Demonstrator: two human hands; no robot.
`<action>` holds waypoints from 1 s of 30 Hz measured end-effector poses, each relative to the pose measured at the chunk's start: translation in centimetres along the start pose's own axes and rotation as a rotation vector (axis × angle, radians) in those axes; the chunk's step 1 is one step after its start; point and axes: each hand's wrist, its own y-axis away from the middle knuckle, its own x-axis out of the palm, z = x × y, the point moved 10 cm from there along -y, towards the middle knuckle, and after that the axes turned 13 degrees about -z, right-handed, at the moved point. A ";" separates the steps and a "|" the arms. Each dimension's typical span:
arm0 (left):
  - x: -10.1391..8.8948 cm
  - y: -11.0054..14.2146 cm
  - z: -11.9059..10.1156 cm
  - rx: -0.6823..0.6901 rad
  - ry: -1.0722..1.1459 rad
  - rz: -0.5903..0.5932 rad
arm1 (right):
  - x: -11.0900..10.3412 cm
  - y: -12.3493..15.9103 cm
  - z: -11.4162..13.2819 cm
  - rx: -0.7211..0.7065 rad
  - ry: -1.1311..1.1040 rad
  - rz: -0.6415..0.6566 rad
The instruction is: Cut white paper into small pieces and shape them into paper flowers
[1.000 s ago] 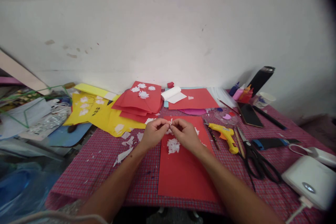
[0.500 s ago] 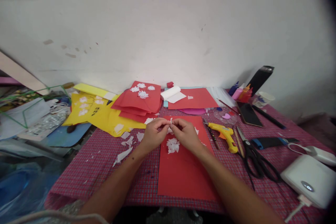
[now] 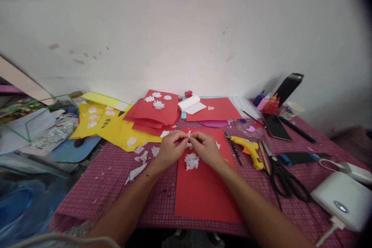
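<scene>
Both hands meet over the upper part of a red paper sheet [image 3: 207, 197]. My left hand [image 3: 172, 148] and my right hand [image 3: 205, 146] pinch a small piece of white tissue paper [image 3: 189, 134] between their fingertips. The fingers cover most of that piece. Just below them, a cluster of crumpled white paper [image 3: 192, 161] lies on the red sheet. More white bits show at the sheet's right side, partly hidden behind my right hand. Left of the sheet, torn white paper scraps [image 3: 136, 173] are scattered on the checked tablecloth [image 3: 113, 197].
On the right lie a yellow glue gun [image 3: 247, 148], black scissors [image 3: 286, 180], a cutter knife [image 3: 299, 157], a phone [image 3: 276, 126] and a white power bank [image 3: 343, 199]. Behind are red papers with white flowers [image 3: 158, 104] and a paper roll [image 3: 190, 104]. Yellow papers [image 3: 116, 130] sit at left.
Hardly anything differs. My fingertips shift very slightly around the white tissue paper, while both arms keep their place.
</scene>
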 end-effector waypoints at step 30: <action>0.0 0.1 0.0 0.027 -0.047 -0.012 | 0.4 0.3 -0.4 0.100 -0.113 0.060</action>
